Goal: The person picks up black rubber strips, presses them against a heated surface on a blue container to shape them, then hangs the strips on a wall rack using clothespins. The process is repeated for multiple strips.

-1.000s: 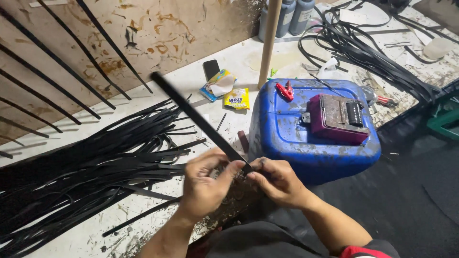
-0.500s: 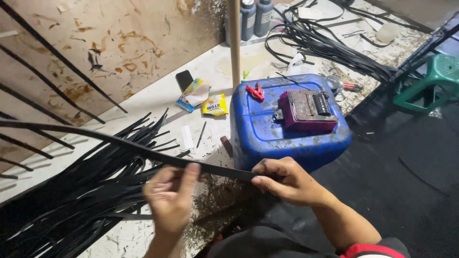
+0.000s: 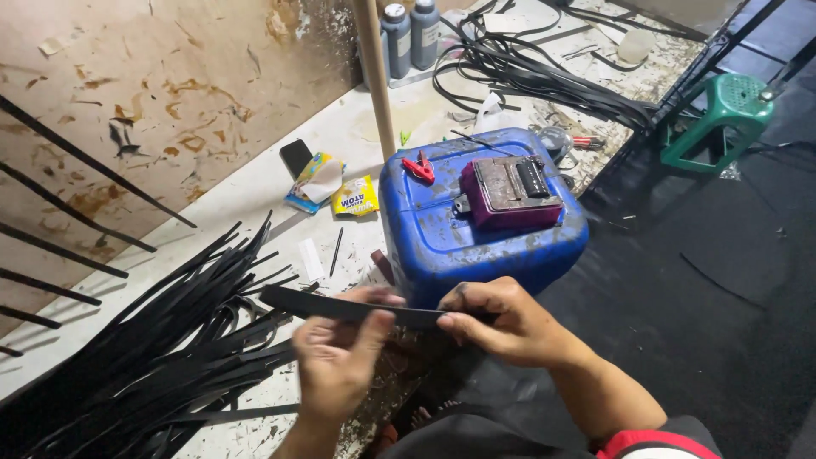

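Stained white bench (image 3: 255, 191), blue jerrycan (image 3: 476, 229) ahead. Black strip (image 3: 340, 306) held level before the can, spanning both hands: left hand (image 3: 340, 361) pinches its middle, right hand (image 3: 501, 327) pinches the end, both closed on it. Likely light and floppy; best gripped by the flat faces near the ends.

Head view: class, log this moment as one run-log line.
left hand: pinches black strip | right hand: grips strip's other end | behind: blue jerrycan | left: strip pile
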